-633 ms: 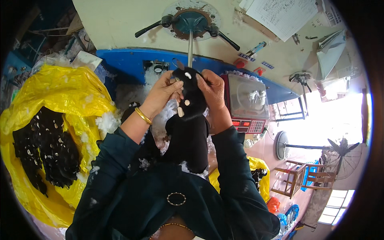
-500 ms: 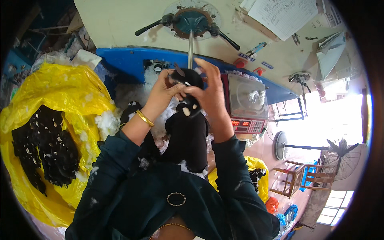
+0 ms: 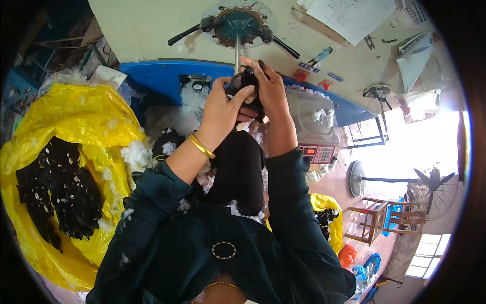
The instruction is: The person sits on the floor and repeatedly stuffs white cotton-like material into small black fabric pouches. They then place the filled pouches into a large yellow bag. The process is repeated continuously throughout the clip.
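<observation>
A small black plush toy point(image 3: 249, 81) with pale patches is gripped between both hands, at the lower end of a thin metal tube point(image 3: 237, 53). My left hand point(image 3: 221, 109), with a gold bangle at its wrist, closes round the toy's left side, thumb pressed on its front. From the right, my right hand point(image 3: 272, 91) wraps its fingers over the top and side of it. Fingers hide much of the toy, so whether the tube's tip sits inside it I cannot tell. The tube comes out of a round green fitting point(image 3: 238, 28) with two black-handled levers.
On the left, a yellow woven sack point(image 3: 76, 111) holds a heap of black plush pieces point(image 3: 71, 187). White stuffing fluff point(image 3: 195, 101) lies under the blue table edge point(image 3: 152, 76). A weighing scale point(image 3: 309, 119) stands right of my hands; papers point(image 3: 349, 17) lie on the tabletop.
Both hands have moved up slightly with the plush toy, nearer the tube. The toy has been turned and is now more covered by my fingers, which have closed round it.
</observation>
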{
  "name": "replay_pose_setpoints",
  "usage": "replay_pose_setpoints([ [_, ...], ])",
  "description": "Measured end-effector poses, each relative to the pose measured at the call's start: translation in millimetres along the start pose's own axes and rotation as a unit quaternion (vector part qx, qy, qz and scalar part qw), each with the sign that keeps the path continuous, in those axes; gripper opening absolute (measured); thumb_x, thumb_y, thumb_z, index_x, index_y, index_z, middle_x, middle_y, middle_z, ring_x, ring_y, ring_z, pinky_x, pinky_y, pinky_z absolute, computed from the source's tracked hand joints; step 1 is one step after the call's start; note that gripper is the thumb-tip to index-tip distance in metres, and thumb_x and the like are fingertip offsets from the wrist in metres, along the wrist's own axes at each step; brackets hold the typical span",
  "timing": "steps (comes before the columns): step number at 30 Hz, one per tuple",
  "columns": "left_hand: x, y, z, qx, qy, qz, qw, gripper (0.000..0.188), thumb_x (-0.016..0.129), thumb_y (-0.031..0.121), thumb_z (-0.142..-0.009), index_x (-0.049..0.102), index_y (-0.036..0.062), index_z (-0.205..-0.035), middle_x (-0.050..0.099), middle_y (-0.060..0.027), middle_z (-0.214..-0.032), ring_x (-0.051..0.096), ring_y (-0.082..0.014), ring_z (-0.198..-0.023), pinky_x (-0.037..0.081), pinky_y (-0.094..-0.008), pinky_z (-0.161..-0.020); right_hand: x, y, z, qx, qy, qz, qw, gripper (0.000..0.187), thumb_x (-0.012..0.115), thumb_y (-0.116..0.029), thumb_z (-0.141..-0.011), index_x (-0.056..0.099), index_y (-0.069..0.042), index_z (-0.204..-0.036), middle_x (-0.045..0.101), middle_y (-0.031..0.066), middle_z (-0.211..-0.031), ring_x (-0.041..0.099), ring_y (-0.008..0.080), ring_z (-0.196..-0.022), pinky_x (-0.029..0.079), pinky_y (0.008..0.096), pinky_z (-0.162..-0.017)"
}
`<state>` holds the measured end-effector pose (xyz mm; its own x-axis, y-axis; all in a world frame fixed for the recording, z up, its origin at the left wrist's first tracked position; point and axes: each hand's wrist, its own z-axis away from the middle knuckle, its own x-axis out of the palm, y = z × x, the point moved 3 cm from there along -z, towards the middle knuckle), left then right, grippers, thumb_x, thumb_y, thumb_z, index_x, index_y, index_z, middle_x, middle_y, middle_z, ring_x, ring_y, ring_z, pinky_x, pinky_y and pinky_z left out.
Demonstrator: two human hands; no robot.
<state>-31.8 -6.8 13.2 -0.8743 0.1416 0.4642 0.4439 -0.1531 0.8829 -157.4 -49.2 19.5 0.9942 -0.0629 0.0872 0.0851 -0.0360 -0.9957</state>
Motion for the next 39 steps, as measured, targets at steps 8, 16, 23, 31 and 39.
replay_pose_setpoints([
  [8, -23.4, -11.8, 12.0, -0.005, 0.004, -0.058, 0.998, 0.032, 0.067, 0.012, -0.089, 0.048, -0.0035, -0.110, 0.065, -0.0122, -0.088, 0.069, -0.0179, -0.066, 0.055, -0.0243, -0.055, 9.8, 16.6, 31.1, -0.061, -0.007, 0.026, 0.998, 0.028, 0.051, -0.019, -0.100, 0.063, -0.005, -0.120, 0.067, 0.0050, -0.100, 0.058, 0.0073, -0.084, 0.048, 0.0210, -0.075],
  [16, -60.3, -17.1, -10.1, 0.043, -0.037, -0.163, 0.985, 0.031, 0.063, 0.012, -0.091, 0.052, -0.0008, -0.117, 0.065, -0.0100, -0.081, 0.067, -0.0146, -0.063, 0.051, -0.0217, -0.052, 21.9, 34.5, 42.9, -0.156, 0.012, 0.057, 0.986, 0.031, 0.049, -0.019, -0.101, 0.059, -0.003, -0.125, 0.062, 0.0075, -0.122, 0.056, 0.0102, -0.105, 0.041, 0.0242, -0.095],
  [23, -70.2, -3.6, 10.9, -0.047, -0.062, -0.054, 0.996, 0.041, 0.060, 0.021, -0.094, 0.043, -0.0023, -0.124, 0.064, -0.0143, -0.087, 0.068, -0.0241, -0.059, 0.055, -0.0259, -0.049, 47.5, 15.5, 54.2, -0.094, 0.048, 0.039, 0.994, 0.034, 0.048, -0.025, -0.101, 0.060, -0.005, -0.125, 0.063, 0.0065, -0.110, 0.055, 0.0121, -0.103, 0.042, 0.0244, -0.090],
  [31, -17.8, 13.3, -11.4, -0.071, -0.025, -0.038, 0.996, 0.048, 0.065, 0.027, -0.090, 0.039, -0.0043, -0.117, 0.063, -0.0196, -0.095, 0.068, -0.0282, -0.058, 0.055, -0.0286, -0.047, 3.9, -0.6, -1.3, 0.073, -0.018, 0.010, 0.997, 0.050, 0.047, -0.045, -0.099, 0.061, -0.005, -0.125, 0.066, 0.0074, -0.099, 0.060, 0.0119, -0.087, 0.048, 0.0239, -0.079],
  [39, -41.7, -7.5, 18.6, -0.085, -0.062, 0.004, 0.994, 0.049, 0.061, 0.018, -0.093, 0.034, -0.0017, -0.129, 0.064, -0.0197, -0.098, 0.070, -0.0309, -0.071, 0.059, -0.0315, -0.057, 3.1, 33.4, 50.1, -0.047, -0.073, 0.010, 0.996, 0.088, 0.076, -0.019, -0.081, 0.022, -0.010, -0.150, 0.055, 0.0127, -0.122, 0.054, 0.0174, -0.104, 0.045, 0.0286, -0.088],
])
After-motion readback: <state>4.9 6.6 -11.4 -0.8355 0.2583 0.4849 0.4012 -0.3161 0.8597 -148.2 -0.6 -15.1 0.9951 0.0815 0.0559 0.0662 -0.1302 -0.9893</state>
